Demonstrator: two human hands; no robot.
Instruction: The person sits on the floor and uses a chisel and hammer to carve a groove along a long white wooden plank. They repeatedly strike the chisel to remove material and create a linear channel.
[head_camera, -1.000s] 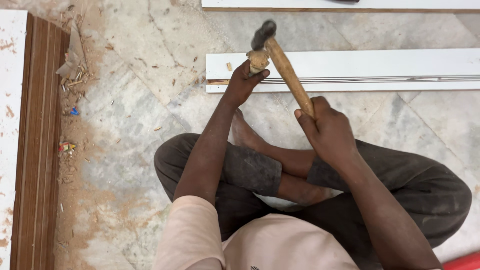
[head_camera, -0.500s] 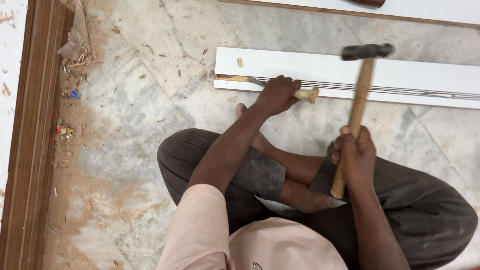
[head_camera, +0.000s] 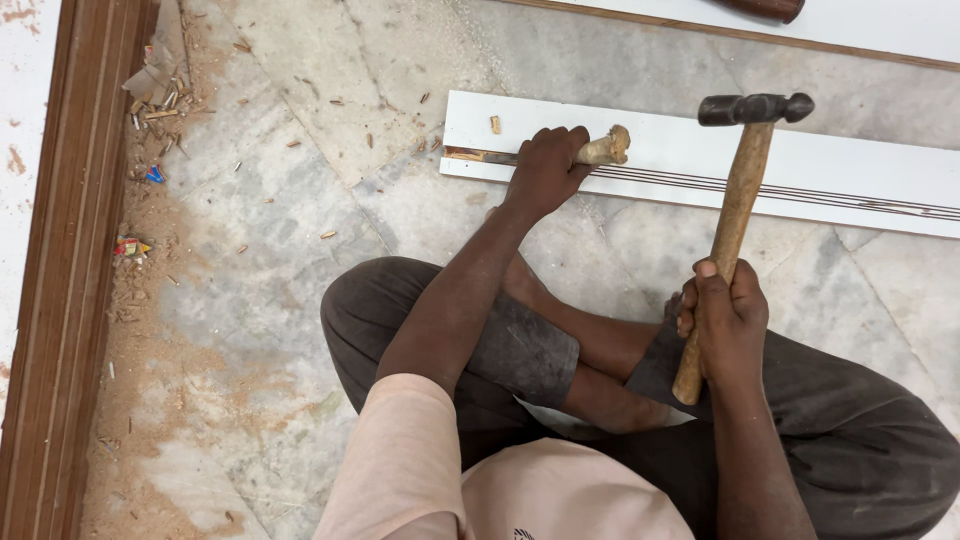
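The left hand (head_camera: 545, 165) grips a chisel (head_camera: 600, 152), laid flat along the white board (head_camera: 800, 165) on the floor. The right hand (head_camera: 722, 325) is closed around the hammer (head_camera: 738, 195), which has swung back from the chisel and now stands upright, ready to strike.
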